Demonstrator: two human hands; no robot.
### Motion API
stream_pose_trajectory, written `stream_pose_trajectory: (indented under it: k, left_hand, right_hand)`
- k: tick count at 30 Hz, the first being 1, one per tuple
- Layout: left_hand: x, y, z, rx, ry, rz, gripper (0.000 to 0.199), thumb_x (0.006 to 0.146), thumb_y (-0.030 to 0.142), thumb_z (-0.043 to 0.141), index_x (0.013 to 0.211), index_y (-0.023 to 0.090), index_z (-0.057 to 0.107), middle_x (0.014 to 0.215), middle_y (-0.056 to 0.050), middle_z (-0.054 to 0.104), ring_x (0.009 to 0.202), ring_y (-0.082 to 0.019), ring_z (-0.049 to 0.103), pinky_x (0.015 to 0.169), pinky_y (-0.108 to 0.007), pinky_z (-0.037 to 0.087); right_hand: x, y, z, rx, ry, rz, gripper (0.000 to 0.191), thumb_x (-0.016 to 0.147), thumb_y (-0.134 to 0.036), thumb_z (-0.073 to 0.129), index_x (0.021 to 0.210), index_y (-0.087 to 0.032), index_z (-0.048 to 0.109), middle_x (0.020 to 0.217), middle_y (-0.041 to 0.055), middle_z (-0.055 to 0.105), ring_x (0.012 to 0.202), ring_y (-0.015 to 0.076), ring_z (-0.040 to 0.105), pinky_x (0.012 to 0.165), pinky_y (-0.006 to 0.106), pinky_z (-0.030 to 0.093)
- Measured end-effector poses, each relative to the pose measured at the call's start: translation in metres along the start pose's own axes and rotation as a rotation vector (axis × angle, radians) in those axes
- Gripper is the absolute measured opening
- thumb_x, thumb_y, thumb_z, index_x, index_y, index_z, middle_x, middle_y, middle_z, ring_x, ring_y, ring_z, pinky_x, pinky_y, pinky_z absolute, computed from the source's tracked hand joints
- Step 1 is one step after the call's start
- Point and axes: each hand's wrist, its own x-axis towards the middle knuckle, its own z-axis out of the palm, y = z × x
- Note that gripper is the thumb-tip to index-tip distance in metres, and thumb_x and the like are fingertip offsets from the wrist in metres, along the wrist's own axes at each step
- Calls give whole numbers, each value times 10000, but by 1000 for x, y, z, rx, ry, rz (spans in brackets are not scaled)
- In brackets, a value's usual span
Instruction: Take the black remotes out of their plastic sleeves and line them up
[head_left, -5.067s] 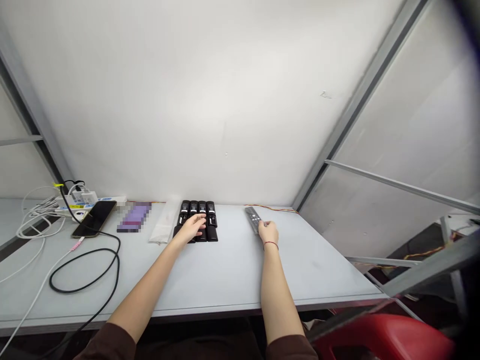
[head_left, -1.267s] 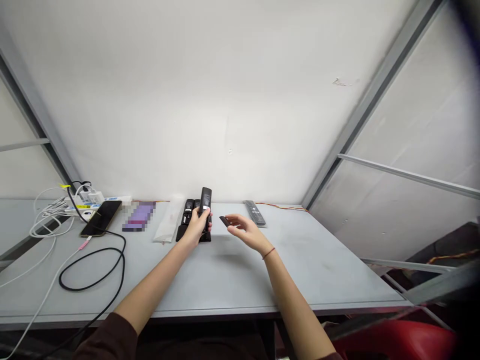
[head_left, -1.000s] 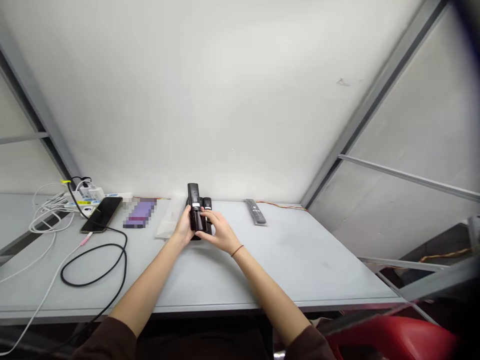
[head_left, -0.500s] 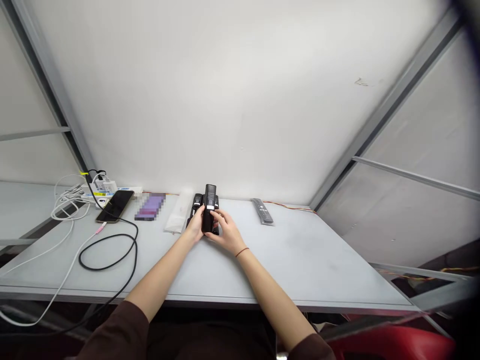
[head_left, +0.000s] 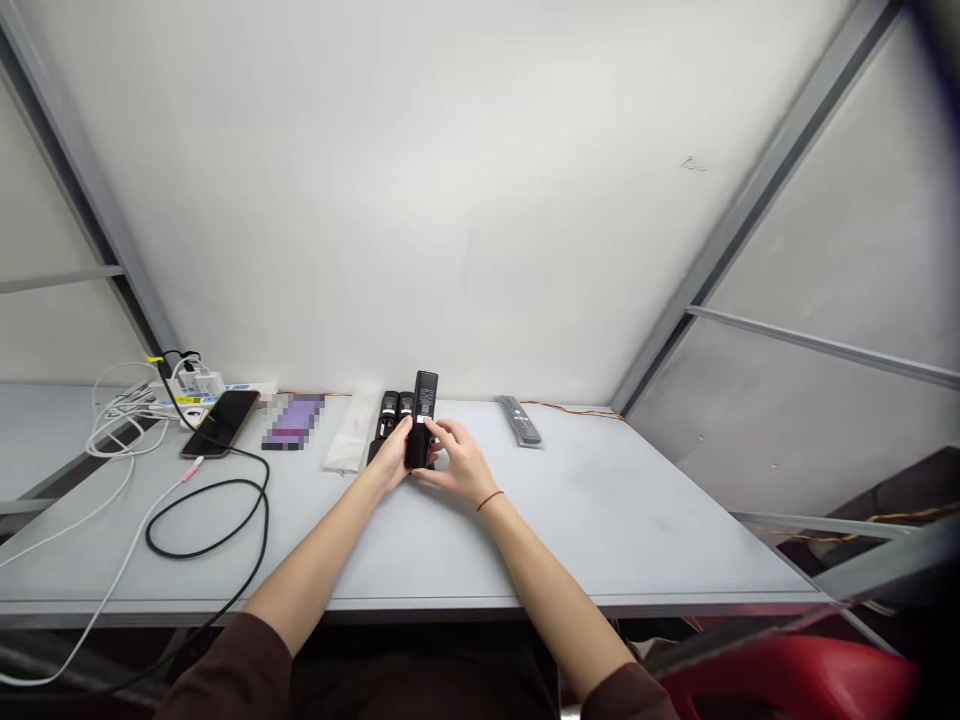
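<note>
Black remote control (head_left: 424,420), held off the table in both hands, long axis near upright, top leaning slightly away from the person. Small white label on its face, just above the fingers.

Left hand (head_left: 390,455): fingers closed round the lower body from the near-left side, grasping firmly. Right hand (head_left: 457,458): fingers curled onto the remote's right edge, fingertips (head_left: 437,440) pressed against it, also grasping. Neither hand released. Red cord bracelet (head_left: 490,500) on right wrist. Dark maroon sleeves (head_left: 225,668) at both forearms.

All positions below taken from the held remote:

Directly behind and just left: row of black remotes (head_left: 388,415) lying on the table, 2 tops showing, the rest hidden by the hands. Further left: white translucent sleeve (head_left: 351,430), then a purple flat item (head_left: 292,421), pixelated, kind cannot be told. Further left again: black smartphone (head_left: 219,423), then power strip (head_left: 187,405) with white cables (head_left: 116,437) bunched beside it. Black cable (head_left: 206,545) loops nearer the table's front edge, well left of the hands.

Right, well apart: grey remote control (head_left: 519,420), lying angled on the pale grey table (head_left: 637,540), thin orange wire (head_left: 570,407) running behind it.
</note>
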Motion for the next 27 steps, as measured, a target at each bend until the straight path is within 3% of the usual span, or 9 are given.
stream_pose_trajectory:
  k: [6, 11, 16, 19, 22, 27]
  left_hand:
    - [1, 1, -1, -27, -47, -18, 374, 893, 451, 403, 1003, 152, 600, 932, -114, 664, 848, -208, 642, 746, -347, 524]
    - [-2, 3, 5, -171, -14, 252, 189, 852, 257, 537, 1040, 245, 548, 896, -13, 645, 827, -141, 624, 778, -294, 508]
    - [-5, 4, 10, -221, 8, 352, 371, 763, 122, 610, 1103, 236, 512, 951, -9, 637, 867, -122, 624, 809, -249, 499]
    - [-2, 10, 5, -287, 84, 361, 335, 773, 162, 595, 1089, 231, 508, 963, -11, 642, 881, -132, 636, 819, -278, 510]
    - [2, 15, -1, -310, 169, 386, 235, 769, 180, 599, 990, 218, 528, 949, -1, 648, 908, -137, 638, 820, -279, 511]
    - [-1, 11, 5, -227, 176, 457, 264, 736, 251, 662, 955, 215, 519, 957, -7, 640, 956, -160, 625, 804, -287, 508]
  right_hand:
    - [0, -3, -4, 42, -2, 24, 746, 689, -386, 695, 1360, -270, 390, 1244, 127, 446, 1093, 280, 498, 906, 442, 453]
    - [1, -7, -4, 156, -37, 130, 736, 723, -394, 660, 1384, -303, 349, 1224, 101, 479, 1019, 253, 542, 871, 431, 470]
    - [4, -11, -2, 514, -74, 313, 492, 832, -413, 536, 1293, -259, 465, 1164, 79, 587, 922, 210, 582, 814, 386, 488]
    - [5, -11, -2, 801, -66, 476, 458, 794, -421, 581, 1208, -232, 528, 864, 37, 638, 704, 160, 578, 661, 318, 496]
    - [7, -11, -5, 1092, 15, 656, 479, 732, -432, 637, 1148, -217, 539, 639, -25, 543, 536, 119, 494, 527, 262, 441]
    - [8, -9, -13, 1333, 114, 762, 515, 668, -479, 669, 1107, -240, 543, 663, -24, 526, 622, 136, 525, 628, 287, 471]
